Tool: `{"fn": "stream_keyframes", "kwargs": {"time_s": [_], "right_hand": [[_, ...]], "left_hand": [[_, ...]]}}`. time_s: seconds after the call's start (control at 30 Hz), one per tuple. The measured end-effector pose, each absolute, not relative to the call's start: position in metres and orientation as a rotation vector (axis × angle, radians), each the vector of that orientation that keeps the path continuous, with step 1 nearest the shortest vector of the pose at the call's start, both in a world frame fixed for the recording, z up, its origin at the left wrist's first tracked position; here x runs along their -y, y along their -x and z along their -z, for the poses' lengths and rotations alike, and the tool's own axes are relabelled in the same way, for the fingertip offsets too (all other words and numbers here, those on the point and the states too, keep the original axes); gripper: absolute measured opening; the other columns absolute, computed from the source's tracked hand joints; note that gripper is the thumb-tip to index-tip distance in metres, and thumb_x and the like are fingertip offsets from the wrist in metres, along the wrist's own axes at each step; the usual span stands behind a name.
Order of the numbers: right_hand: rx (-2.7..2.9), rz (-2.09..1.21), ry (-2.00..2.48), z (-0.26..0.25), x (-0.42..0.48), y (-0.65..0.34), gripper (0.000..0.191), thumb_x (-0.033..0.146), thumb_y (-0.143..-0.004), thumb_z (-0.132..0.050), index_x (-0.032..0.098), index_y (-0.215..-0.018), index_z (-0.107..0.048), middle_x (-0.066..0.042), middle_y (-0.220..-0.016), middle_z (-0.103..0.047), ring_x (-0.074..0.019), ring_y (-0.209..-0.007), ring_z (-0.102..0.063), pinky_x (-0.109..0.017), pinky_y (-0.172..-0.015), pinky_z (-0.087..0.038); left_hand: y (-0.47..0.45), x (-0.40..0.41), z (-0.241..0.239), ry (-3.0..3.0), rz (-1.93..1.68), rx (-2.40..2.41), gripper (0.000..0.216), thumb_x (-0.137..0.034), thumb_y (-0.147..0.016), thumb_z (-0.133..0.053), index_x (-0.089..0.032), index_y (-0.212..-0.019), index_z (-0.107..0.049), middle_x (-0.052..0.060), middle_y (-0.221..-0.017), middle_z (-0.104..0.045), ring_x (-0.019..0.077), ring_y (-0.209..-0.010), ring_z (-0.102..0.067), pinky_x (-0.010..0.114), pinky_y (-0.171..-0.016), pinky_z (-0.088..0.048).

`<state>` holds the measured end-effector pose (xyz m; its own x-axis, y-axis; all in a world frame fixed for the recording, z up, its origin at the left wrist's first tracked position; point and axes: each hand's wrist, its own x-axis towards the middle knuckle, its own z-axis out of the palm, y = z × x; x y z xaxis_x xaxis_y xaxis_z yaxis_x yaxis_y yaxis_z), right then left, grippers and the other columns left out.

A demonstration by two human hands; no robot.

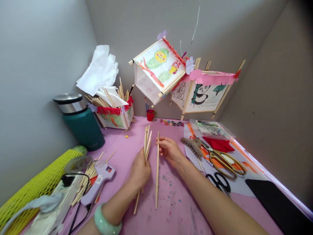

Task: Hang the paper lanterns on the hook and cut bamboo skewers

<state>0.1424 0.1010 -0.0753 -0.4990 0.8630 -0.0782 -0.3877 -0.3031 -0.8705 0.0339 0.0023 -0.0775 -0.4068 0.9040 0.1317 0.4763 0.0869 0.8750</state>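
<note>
My left hand [141, 168] is closed round a small bundle of wooden sticks [148, 143], which stick out above and below the fist. Just to its right, my right hand [168, 148] pinches one single wooden stick [157, 176] near its upper end. That stick points down over the pink tabletop [181, 202], apart from the bundle. Left of my left hand lie a lilac glue gun [99, 182] and a pile of loose sticks [83, 184]. A green bangle [107, 222] circles my left wrist.
Paper lanterns with drawings [158, 65] hang at the back. A teal bottle [83, 127] and a stick-filled paper box [114, 119] stand left, near a power strip [53, 205]. Gold scissors [223, 163], black scissors [218, 182] and a black tablet-like slab [276, 202] lie right.
</note>
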Motion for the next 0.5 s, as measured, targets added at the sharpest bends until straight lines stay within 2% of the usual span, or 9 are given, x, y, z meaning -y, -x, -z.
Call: {"fn": "stream_keyframes", "kwargs": {"time_s": [0.07, 0.13, 0.17, 0.23, 0.27, 0.33, 0.43, 0.5], "right_hand": [[1.061, -1.9, 0.72, 0.076, -0.101, -0.143, 0.021, 0.017, -0.06, -0.064, 0.015, -0.08, -0.06, 0.005, -0.057, -0.053, -0.0058, -0.043, -0.046, -0.017, -0.038, -0.033], [1.057, -1.894, 0.727, 0.076, -0.102, -0.144, 0.021, 0.017, -0.059, -0.063, 0.016, -0.08, -0.059, 0.005, -0.055, -0.052, -0.0061, -0.043, -0.045, -0.017, -0.038, -0.033], [1.054, -1.888, 0.73, 0.076, -0.102, -0.144, 0.021, 0.017, -0.059, -0.063, 0.016, -0.08, -0.059, 0.005, -0.055, -0.052, -0.006, -0.043, -0.045, -0.017, -0.038, -0.033], [1.045, -1.872, 0.735, 0.077, -0.103, -0.144, 0.022, 0.018, -0.059, -0.063, 0.016, -0.08, -0.059, 0.005, -0.056, -0.052, -0.0057, -0.043, -0.045, -0.017, -0.038, -0.032], [1.041, -1.864, 0.738, 0.077, -0.103, -0.144, 0.022, 0.018, -0.059, -0.063, 0.016, -0.08, -0.058, 0.005, -0.056, -0.052, -0.0057, -0.043, -0.044, -0.017, -0.038, -0.032], [1.032, -1.846, 0.748, 0.078, -0.104, -0.143, 0.021, 0.019, -0.059, -0.062, 0.016, -0.079, -0.057, 0.006, -0.054, -0.051, -0.0056, -0.042, -0.043, -0.017, -0.038, -0.032], [1.02, -1.823, 0.778, 0.079, -0.105, -0.142, 0.018, 0.02, -0.059, -0.062, 0.016, -0.076, -0.055, 0.006, -0.052, -0.048, -0.0054, -0.041, -0.041, -0.016, -0.036, -0.03], [1.015, -1.812, 0.803, 0.08, -0.105, -0.141, 0.017, 0.021, -0.06, -0.062, 0.016, -0.074, -0.054, 0.006, -0.051, -0.048, -0.0053, -0.041, -0.041, -0.016, -0.036, -0.029]], "left_hand": [[-0.034, -0.001, 0.077, -1.438, -1.217, -1.952, 0.054, -0.001, -0.066, -0.047, -0.015, -0.117, -0.05, 0.013, -0.111, -0.057, 0.0259, -0.106, -0.051, 0.036, -0.089, -0.036], [-0.035, 0.0, 0.078, -1.43, -1.251, -1.944, 0.06, 0.0, -0.064, -0.047, -0.015, -0.122, -0.046, 0.014, -0.115, -0.056, 0.026, -0.109, -0.05, 0.036, -0.091, -0.036], [-0.036, 0.0, 0.078, -1.392, -1.285, -1.915, 0.059, -0.001, -0.064, -0.048, -0.016, -0.121, -0.048, 0.012, -0.11, -0.059, 0.0252, -0.104, -0.054, 0.035, -0.089, -0.038], [-0.038, -0.001, 0.078, -1.263, -1.335, -1.794, 0.048, -0.007, -0.067, -0.051, -0.019, -0.113, -0.052, 0.006, -0.086, -0.064, 0.0209, -0.079, -0.061, 0.031, -0.072, -0.045], [-0.038, -0.001, 0.078, -1.191, -1.332, -1.716, 0.041, -0.011, -0.07, -0.051, -0.02, -0.11, -0.053, 0.002, -0.07, -0.062, 0.0177, -0.062, -0.059, 0.028, -0.06, -0.045], [-0.04, -0.002, 0.078, -1.07, -1.289, -1.564, 0.026, -0.02, -0.074, -0.049, -0.02, -0.1, -0.052, -0.005, -0.049, -0.051, 0.0124, -0.038, -0.045, 0.023, -0.04, -0.036], [-0.043, -0.002, 0.075, -0.955, -1.238, -1.416, 0.01, -0.027, -0.077, -0.048, -0.02, -0.083, -0.046, -0.008, -0.042, -0.044, 0.0094, -0.03, -0.036, 0.02, -0.033, -0.029], [-0.044, -0.001, 0.072, -0.922, -1.238, -1.365, 0.012, -0.031, -0.078, -0.048, -0.02, -0.077, -0.044, -0.007, -0.042, -0.045, 0.0082, -0.031, -0.037, 0.019, -0.033, -0.029]]}}
